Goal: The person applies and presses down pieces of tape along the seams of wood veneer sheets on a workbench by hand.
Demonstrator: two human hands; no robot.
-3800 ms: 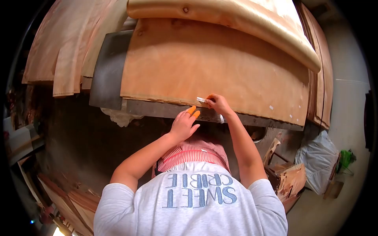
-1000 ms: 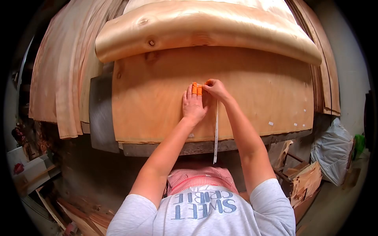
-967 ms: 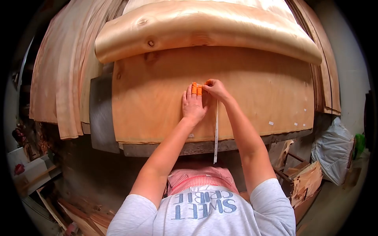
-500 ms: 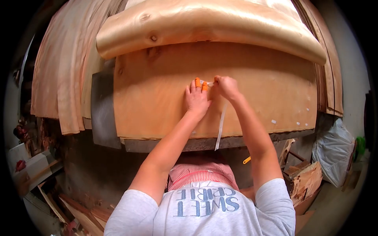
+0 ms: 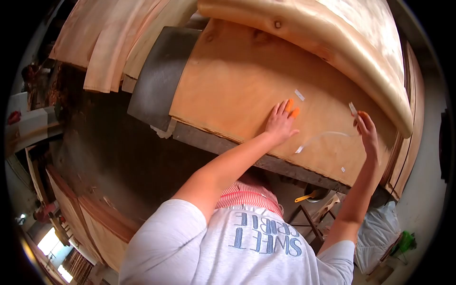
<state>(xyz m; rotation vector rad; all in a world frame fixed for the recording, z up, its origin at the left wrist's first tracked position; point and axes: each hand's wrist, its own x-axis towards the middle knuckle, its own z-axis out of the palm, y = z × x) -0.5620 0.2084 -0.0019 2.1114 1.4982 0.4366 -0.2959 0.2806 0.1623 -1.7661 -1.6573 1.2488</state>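
Observation:
My left hand (image 5: pixel 281 122) rests flat on a wood veneer sheet (image 5: pixel 232 80), fingers spread, with orange covers on two fingertips. Just beyond those fingertips a short piece of white tape (image 5: pixel 299 95) lies on the sheet. Off to the right, my right hand (image 5: pixel 367 133) is raised over the sheet, its fingers closed on a white tape strip (image 5: pixel 352 109). A long tail of this strip curves left and down towards the sheet's near edge. One small white tape piece (image 5: pixel 343 169) sits near that edge.
A rolled-back veneer sheet (image 5: pixel 304 33) lies across the far side. Dark grey board (image 5: pixel 159 76) juts out at the left, near hanging veneer sheets (image 5: pixel 109 47). Below the near edge are a yellow handle (image 5: pixel 306 196) and a plastic bag (image 5: pixel 377 235).
My right hand has moved right, away from my left hand, carrying the tape strip. A short tape piece now shows on the sheet past my left fingertips. The view has turned.

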